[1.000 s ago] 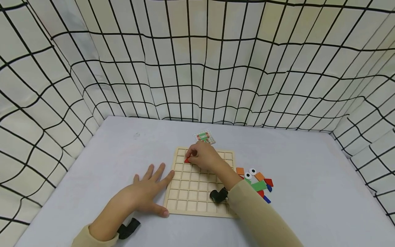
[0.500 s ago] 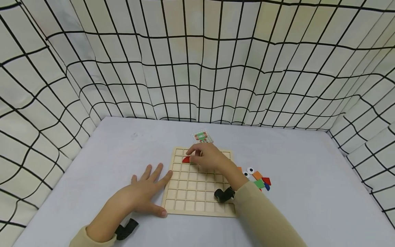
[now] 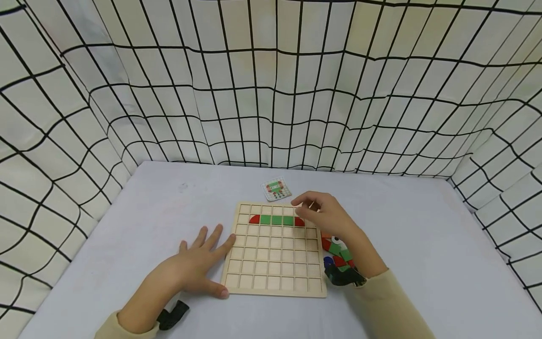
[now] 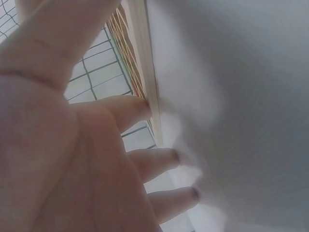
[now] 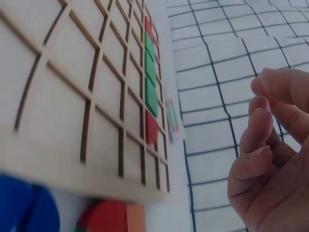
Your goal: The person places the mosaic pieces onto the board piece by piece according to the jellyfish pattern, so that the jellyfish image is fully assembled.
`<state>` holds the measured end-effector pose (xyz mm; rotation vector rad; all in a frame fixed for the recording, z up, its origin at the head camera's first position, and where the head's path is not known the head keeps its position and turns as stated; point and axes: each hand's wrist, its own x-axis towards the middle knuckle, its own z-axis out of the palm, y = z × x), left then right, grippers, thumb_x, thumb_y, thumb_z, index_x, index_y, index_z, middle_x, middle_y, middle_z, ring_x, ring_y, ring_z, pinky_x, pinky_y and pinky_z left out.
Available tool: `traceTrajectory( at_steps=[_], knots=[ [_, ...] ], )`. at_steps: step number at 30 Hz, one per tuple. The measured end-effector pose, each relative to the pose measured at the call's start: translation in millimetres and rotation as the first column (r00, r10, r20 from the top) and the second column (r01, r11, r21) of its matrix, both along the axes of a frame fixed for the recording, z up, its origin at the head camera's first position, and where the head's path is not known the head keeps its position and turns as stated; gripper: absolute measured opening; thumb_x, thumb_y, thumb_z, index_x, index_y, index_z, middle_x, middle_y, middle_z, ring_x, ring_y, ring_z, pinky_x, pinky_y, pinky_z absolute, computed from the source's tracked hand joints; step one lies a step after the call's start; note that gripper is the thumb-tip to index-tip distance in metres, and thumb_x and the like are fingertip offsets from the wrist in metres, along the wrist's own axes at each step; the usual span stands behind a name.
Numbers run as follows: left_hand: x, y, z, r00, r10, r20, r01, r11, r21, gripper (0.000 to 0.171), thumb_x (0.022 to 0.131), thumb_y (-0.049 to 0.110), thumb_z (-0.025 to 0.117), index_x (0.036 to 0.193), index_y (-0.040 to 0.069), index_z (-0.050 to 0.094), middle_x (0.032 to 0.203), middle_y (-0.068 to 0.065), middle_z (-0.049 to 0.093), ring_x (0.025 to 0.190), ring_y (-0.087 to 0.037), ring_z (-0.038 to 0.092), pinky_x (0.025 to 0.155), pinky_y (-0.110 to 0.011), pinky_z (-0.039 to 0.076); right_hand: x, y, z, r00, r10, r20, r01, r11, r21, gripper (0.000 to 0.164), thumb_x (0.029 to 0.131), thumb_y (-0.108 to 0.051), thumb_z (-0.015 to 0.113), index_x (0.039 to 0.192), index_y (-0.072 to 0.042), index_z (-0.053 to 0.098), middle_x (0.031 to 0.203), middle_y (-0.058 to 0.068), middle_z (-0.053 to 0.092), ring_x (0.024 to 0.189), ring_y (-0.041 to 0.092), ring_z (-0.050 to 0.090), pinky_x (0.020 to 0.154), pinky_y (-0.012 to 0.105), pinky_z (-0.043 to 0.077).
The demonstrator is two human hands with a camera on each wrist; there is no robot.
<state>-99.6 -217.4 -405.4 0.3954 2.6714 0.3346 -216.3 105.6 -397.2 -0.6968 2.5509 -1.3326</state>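
A wooden grid board lies flat on the table. Along its second row from the far side sit three green squares, with a red rounded piece at the left end and another red piece at the right end. My left hand rests with fingers spread at the board's left side, index finger and thumb at its edge. Above the right end of that row hovers my right hand, fingers loosely bent. In the right wrist view nothing shows between its fingers.
Behind the board lies a printed picture card. Loose pieces crowd the board's right side, partly under my right forearm: a green piece, a blue piece and a white eye disc. White netted walls enclose the table.
My right hand has let go of the left red piece and moved right along the row, uncovering the green squares and the right red piece. My left hand has stayed put.
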Motion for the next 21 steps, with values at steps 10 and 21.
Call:
traceTrajectory(
  at_steps=[10,21],
  knots=[
    [-0.4,0,-2.8,1.0,0.003,-0.004,-0.003,1.0,-0.002,0.122,0.061,0.071,0.079,0.16,0.022,0.026,0.167,-0.019,0.006,0.149,-0.054,0.002,0.099,-0.085,0.011,8.7,49,-2.6,0.996,-0.082,0.034,0.083,0.996,-0.016,0.028,0.098,-0.028,0.065,0.12,-0.012,0.069,0.097,0.005,0.062,0.083,0.025,0.056,0.06,0.03,0.049],
    [0.2,1,-2.2,1.0,-0.001,-0.006,0.001,1.0,-0.004,0.122,0.062,0.072,0.078,0.16,0.022,0.025,0.167,-0.019,0.005,0.149,-0.053,0.002,0.099,-0.085,0.012,3.1,83,-5.7,0.994,-0.104,0.01,0.103,0.99,0.096,0.028,0.097,-0.025,0.066,0.121,-0.011,0.069,0.102,0.003,0.067,0.089,0.024,0.06,0.072,0.037,0.055]
  ],
)
